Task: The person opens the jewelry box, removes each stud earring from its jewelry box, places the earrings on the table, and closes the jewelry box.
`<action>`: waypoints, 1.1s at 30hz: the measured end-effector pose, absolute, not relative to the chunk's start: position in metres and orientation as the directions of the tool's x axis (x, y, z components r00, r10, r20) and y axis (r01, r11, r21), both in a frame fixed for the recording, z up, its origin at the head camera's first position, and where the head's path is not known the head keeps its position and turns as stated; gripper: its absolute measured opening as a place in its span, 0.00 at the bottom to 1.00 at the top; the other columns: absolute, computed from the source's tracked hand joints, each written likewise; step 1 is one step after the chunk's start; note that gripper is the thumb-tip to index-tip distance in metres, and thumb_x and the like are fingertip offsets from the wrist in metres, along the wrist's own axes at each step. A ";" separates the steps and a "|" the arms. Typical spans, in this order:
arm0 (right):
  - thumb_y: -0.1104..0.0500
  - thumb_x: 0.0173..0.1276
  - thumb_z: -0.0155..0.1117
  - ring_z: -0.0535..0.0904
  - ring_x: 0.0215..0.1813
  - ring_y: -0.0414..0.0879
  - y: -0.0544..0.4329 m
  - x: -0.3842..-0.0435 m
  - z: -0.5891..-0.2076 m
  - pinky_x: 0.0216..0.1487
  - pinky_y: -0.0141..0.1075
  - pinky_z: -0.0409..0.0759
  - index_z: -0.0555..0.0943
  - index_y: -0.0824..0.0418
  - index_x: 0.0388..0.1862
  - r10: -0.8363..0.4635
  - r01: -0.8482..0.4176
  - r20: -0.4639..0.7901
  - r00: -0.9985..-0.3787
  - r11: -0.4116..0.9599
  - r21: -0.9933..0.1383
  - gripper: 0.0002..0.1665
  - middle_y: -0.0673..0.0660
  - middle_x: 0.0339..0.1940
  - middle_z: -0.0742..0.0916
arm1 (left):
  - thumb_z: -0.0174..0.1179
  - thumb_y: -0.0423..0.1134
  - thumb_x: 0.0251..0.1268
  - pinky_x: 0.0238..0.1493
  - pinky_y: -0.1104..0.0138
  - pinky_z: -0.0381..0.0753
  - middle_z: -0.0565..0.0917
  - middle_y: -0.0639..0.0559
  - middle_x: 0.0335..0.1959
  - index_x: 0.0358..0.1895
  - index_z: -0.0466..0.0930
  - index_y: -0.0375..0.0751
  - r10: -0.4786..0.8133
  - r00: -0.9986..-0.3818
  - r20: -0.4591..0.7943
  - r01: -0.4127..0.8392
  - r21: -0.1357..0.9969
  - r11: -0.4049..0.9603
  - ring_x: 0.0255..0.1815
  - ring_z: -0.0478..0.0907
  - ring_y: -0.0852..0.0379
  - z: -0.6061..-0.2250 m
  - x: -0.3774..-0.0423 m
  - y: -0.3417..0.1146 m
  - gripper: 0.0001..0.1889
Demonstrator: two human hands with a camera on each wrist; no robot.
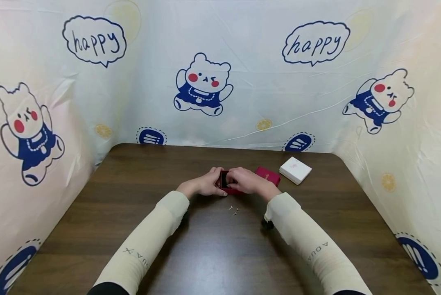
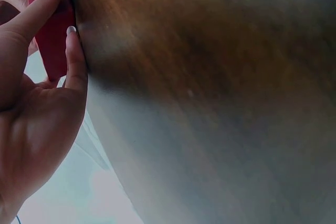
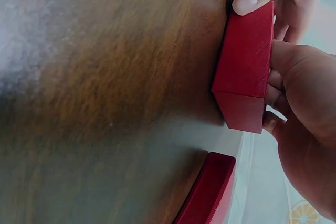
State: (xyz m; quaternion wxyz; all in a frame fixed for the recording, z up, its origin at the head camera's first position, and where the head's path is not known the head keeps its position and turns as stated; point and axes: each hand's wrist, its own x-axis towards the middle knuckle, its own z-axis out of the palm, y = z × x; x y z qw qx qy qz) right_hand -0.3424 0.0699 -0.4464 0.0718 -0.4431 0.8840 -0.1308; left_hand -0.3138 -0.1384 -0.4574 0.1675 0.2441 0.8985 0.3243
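Observation:
A small open red box [image 1: 232, 191] with a dark interior sits on the table. My left hand [image 1: 207, 183] grips it at the left end, its thumb on the near face, as the left wrist view also shows. My right hand [image 1: 244, 180] is over the box with bent fingers reaching in at the top. In the right wrist view, the red side wall [image 3: 244, 51] hides those fingertips and anything between them. Several tiny pale metallic pieces with thin stems [image 1: 233, 210] lie on the table in front of the box.
To the right of the box lies a red lid [image 1: 268, 175] with a small gold mark. Beyond it stands a white box [image 1: 295, 170] with faint print. The brown wooden table [image 1: 143, 176] is bordered by printed cloth [image 1: 249, 98] at the back and sides.

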 end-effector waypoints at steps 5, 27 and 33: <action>0.61 0.73 0.67 0.79 0.43 0.47 0.071 -0.343 -0.445 0.53 0.40 0.81 0.83 0.59 0.44 -0.800 -0.756 -0.035 -0.599 0.580 -0.302 0.04 0.54 0.41 0.83 | 0.70 0.46 0.67 0.58 0.57 0.71 0.63 0.39 0.61 0.73 0.56 0.38 0.548 -0.825 -0.140 0.332 0.664 0.670 0.54 0.68 0.49 -0.457 -0.314 -0.138 0.40; 0.59 0.73 0.68 0.78 0.42 0.46 0.078 -0.336 -0.434 0.53 0.40 0.81 0.84 0.58 0.43 -0.761 -0.724 -0.062 -0.646 0.637 -0.264 0.04 0.53 0.40 0.83 | 0.70 0.44 0.66 0.55 0.57 0.72 0.63 0.39 0.60 0.72 0.56 0.35 0.547 -0.826 -0.138 0.318 0.686 0.654 0.53 0.68 0.49 -0.459 -0.316 -0.138 0.40; 0.59 0.73 0.68 0.78 0.43 0.46 0.080 -0.334 -0.432 0.54 0.40 0.81 0.84 0.57 0.43 -0.751 -0.717 -0.068 -0.656 0.649 -0.256 0.04 0.53 0.41 0.83 | 0.71 0.44 0.66 0.54 0.58 0.72 0.62 0.39 0.60 0.74 0.55 0.35 0.542 -0.828 -0.145 0.308 0.690 0.655 0.52 0.69 0.50 -0.458 -0.314 -0.137 0.41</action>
